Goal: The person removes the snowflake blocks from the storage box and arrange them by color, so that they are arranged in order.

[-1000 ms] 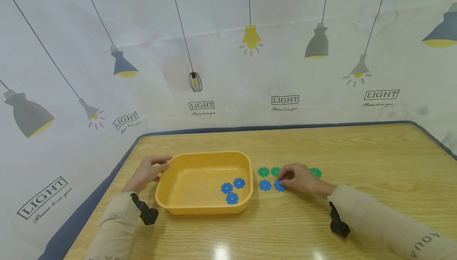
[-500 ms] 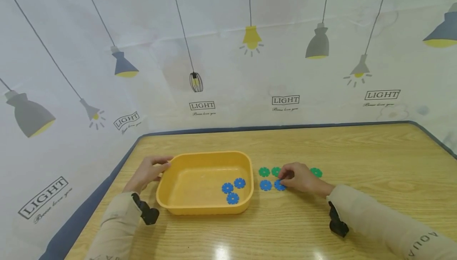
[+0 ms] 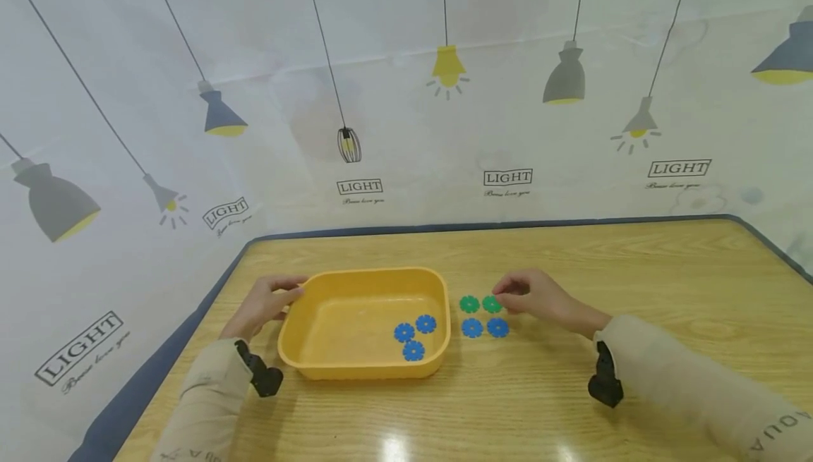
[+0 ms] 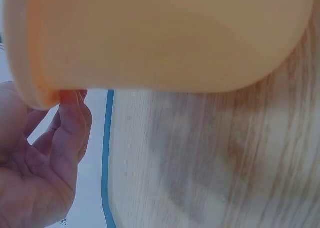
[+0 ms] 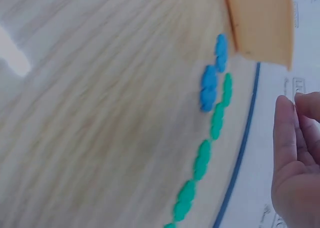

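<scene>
My left hand point(image 3: 265, 305) grips the far left rim of a yellow plastic basin point(image 3: 365, 370); in the left wrist view, the hand's fingers point(image 4: 70, 128) curl under that rim. Three blue notched plastic discs point(image 3: 413, 350) lie inside the basin, toward its right end. To its right, two more blue discs point(image 3: 498, 328) lie flat in a row, in front of a row of green notched discs point(image 3: 469, 304). My right hand point(image 3: 536, 300) hovers over the green row with thumb and fingertips close together and nothing visible between them. It hides part of that row from the head view.
The wooden table point(image 3: 508, 405) has a dark blue edge along the back and left. In the right wrist view, several green discs point(image 5: 202, 159) run in a line away from the basin. A printed lamp-pattern cloth point(image 3: 406, 109) hangs behind the table.
My right hand has let go of the right-hand blue disc and lifted away toward the back, over the green row. That blue disc now shows whole. My left hand stays on the basin.
</scene>
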Tool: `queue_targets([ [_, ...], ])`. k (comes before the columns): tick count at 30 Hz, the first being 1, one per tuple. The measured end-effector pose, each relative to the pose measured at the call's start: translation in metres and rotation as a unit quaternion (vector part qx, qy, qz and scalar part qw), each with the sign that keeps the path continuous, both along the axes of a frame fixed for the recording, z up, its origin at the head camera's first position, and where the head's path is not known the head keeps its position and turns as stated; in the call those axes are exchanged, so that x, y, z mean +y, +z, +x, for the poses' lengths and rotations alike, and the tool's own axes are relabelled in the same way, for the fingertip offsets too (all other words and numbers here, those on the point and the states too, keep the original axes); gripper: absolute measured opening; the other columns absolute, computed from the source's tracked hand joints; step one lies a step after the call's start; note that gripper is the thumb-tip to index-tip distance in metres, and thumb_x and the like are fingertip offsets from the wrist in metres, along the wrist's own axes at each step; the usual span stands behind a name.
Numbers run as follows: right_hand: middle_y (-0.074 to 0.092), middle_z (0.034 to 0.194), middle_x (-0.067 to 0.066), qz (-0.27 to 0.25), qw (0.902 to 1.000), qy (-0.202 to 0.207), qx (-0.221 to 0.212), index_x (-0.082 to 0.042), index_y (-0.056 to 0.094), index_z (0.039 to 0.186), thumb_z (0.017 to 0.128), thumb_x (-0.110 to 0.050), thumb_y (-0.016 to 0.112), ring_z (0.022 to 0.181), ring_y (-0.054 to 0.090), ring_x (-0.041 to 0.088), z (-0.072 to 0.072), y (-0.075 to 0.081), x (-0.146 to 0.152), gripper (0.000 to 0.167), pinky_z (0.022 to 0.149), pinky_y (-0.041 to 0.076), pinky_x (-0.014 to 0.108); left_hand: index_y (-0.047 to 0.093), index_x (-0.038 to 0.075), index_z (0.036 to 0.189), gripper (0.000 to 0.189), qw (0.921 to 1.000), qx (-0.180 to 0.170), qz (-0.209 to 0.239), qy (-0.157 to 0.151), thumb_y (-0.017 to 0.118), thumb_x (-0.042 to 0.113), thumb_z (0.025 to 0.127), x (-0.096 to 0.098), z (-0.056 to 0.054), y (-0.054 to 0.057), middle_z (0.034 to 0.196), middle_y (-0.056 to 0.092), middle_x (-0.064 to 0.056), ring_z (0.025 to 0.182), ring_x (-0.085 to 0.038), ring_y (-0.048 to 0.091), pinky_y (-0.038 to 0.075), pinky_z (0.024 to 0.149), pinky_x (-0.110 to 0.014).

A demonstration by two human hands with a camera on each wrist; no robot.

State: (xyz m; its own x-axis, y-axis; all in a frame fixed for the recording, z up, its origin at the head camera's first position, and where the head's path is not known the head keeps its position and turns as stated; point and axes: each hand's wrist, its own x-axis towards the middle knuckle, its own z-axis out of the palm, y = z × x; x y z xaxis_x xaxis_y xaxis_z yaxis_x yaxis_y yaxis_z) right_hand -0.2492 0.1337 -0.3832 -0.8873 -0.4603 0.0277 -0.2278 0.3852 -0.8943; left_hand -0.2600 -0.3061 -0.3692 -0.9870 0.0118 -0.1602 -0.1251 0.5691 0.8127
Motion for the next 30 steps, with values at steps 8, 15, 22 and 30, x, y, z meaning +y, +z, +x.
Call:
queue_targets([
  [8, 0.059, 0.086, 0.016, -0.020, 0.9973, 0.070, 0.004, 0.008, 0.055, 0.104, 0.086, -0.009, 0.057, 0.076, 0.058, 0.033, 0.001, 0.029, -0.039, 0.025, 0.067, 0.050, 0.043, 0.049, 0.001, 0.126, 0.040, 1.0000, -0.008, 0.001, -0.002, 0.052, 0.017, 0.090, -0.001, 0.002, 0.001, 0.114, 0.053, -0.017, 0.091, -0.021, 0.054, 0.050, 0.070, -0.032],
  [15, 0.061, 0.088, 0.016, -0.012, 0.9901, 0.138, 0.024, 0.006, 0.058, 0.099, 0.084, -0.005, 0.058, 0.075, 0.060, 0.022, -0.001, 0.038, -0.087, 0.018, 0.066, 0.051, 0.035, 0.049, 0.001, 0.125, 0.039, 0.9999, -0.010, -0.002, -0.004, 0.052, 0.016, 0.090, 0.001, 0.000, 0.003, 0.113, 0.053, -0.017, 0.091, -0.023, 0.054, 0.050, 0.071, -0.033],
  [22, 0.059, 0.101, 0.010, 0.062, 0.9760, 0.209, -0.005, -0.002, 0.054, 0.113, 0.086, -0.015, 0.057, 0.091, 0.057, 0.020, -0.005, 0.038, -0.121, 0.030, 0.075, 0.047, 0.026, 0.050, 0.002, 0.125, 0.038, 1.0000, -0.008, 0.000, -0.005, 0.053, 0.016, 0.089, 0.001, -0.002, 0.001, 0.114, 0.053, -0.017, 0.092, -0.022, 0.054, 0.050, 0.072, -0.035],
  [30, 0.053, 0.113, 0.013, 0.109, 0.9704, 0.212, -0.037, -0.004, 0.050, 0.120, 0.088, -0.020, 0.056, 0.099, 0.054, 0.022, -0.010, 0.033, -0.141, 0.036, 0.077, 0.047, 0.029, 0.050, 0.002, 0.125, 0.038, 1.0000, -0.003, 0.003, -0.003, 0.052, 0.016, 0.089, -0.001, -0.001, 0.000, 0.111, 0.053, -0.016, 0.091, -0.022, 0.054, 0.051, 0.071, -0.034],
])
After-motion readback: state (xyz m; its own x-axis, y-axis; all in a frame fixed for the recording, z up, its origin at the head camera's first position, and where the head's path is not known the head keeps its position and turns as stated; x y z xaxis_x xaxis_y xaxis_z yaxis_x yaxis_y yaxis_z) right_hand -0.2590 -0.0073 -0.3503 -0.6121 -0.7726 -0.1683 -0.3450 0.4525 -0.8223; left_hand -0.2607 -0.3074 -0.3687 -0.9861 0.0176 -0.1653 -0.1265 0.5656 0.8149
